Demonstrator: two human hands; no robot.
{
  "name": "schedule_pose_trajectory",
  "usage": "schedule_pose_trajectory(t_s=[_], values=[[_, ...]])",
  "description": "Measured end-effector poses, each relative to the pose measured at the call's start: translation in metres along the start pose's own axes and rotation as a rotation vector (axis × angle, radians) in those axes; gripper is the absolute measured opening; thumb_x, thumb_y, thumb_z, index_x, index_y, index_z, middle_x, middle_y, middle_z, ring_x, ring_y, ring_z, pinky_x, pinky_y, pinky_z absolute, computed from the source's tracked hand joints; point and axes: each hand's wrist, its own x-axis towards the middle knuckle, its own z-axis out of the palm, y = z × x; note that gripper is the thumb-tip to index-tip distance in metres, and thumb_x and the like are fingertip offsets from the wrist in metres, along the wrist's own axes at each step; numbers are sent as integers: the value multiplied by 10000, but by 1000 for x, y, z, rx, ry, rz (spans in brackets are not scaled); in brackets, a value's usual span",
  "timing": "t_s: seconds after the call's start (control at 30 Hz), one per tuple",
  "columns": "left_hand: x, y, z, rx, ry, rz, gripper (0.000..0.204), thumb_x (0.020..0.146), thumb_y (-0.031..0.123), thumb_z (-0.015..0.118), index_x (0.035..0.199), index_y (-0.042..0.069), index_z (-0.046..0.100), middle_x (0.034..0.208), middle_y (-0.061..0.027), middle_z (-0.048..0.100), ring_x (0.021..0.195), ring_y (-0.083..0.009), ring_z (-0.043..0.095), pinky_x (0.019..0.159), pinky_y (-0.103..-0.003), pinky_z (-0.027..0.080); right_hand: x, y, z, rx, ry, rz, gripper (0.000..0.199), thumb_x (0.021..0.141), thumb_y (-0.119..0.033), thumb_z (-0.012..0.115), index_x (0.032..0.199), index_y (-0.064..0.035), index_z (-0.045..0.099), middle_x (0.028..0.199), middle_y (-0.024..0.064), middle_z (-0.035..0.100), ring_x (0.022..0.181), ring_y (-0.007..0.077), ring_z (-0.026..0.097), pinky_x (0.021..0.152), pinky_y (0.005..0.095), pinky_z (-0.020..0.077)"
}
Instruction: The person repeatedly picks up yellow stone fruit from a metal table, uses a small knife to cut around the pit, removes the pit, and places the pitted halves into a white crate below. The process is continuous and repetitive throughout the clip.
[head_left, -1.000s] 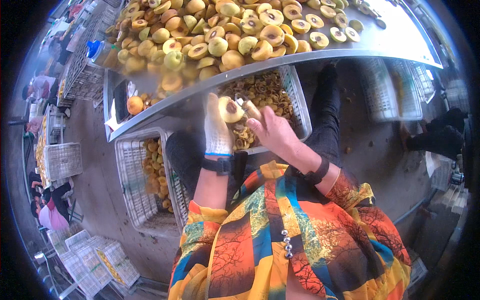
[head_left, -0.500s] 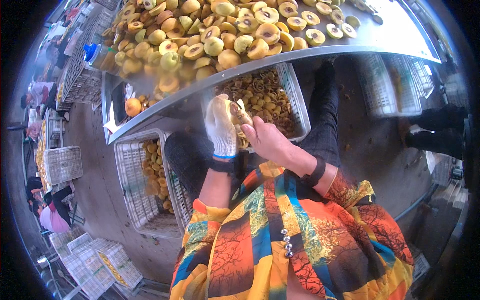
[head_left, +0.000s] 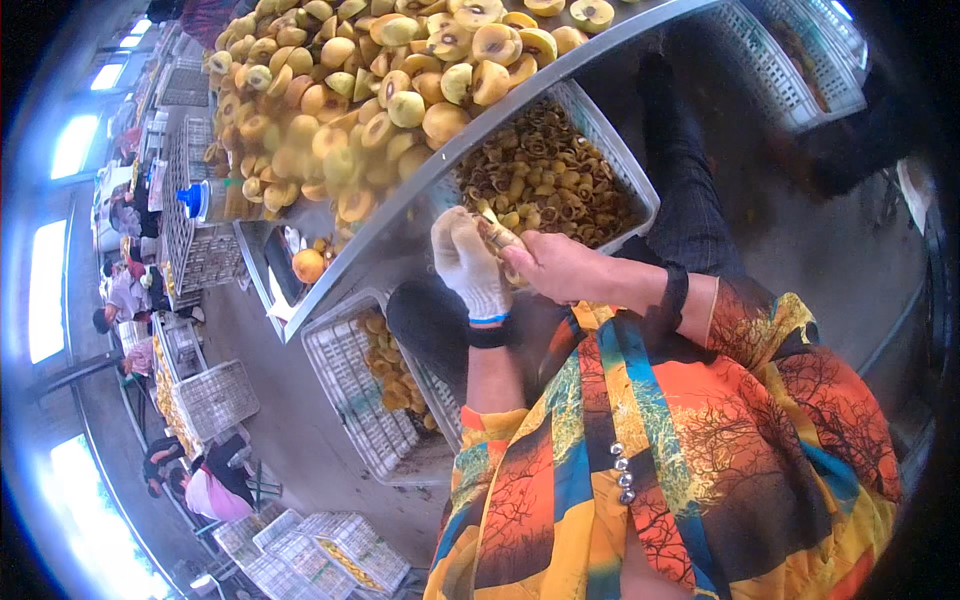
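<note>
My left hand [head_left: 466, 262], in a white knit glove, grips a yellow peach [head_left: 496, 238] just below the edge of the steel table. My bare right hand [head_left: 553, 268] presses against the same fruit from the right, fingers closed; what it holds is hidden. Both hands hover over a white plastic crate [head_left: 632, 180] filled with brown pits and scraps. On the steel table [head_left: 402, 238] lies a big heap of yellow peaches [head_left: 340, 90], many halved with their pits out.
A second white crate [head_left: 350, 400] with fruit pieces stands on the floor by my left knee. One orange peach [head_left: 308, 265] lies in a tray under the table. Stacked empty crates [head_left: 310, 550] and other seated people [head_left: 205, 480] fill the left side.
My view has tilted, so table and crates sit higher and further right. Both hands stay together on the peach over the pit crate, the fruit turned a little between them.
</note>
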Motion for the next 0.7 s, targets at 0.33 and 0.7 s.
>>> schedule_pose_trajectory(t_s=[0.33, 0.7], values=[[12, 21, -14, -118, -194, -352, 520, 904, 480, 420, 1031, -13, 527, 828, -110, 600, 713, -196, 579, 643, -301, 483, 4, 6, -2, 143, -122, 78, 425, 932, -395, 355, 875, 7, 481, 512, 86, 488, 391, 176, 493, 372, 316, 405], [11, 31, 7, -154, 26, -442, 379, 892, 391, 495, 903, 18, 561, 687, -92, 581, 528, -163, 546, 469, -274, 454, -3, -9, 13, 251, -108, 124, 395, 927, -376, 373, 846, 2, 457, 500, 69, 468, 375, 202, 485, 366, 323, 434]])
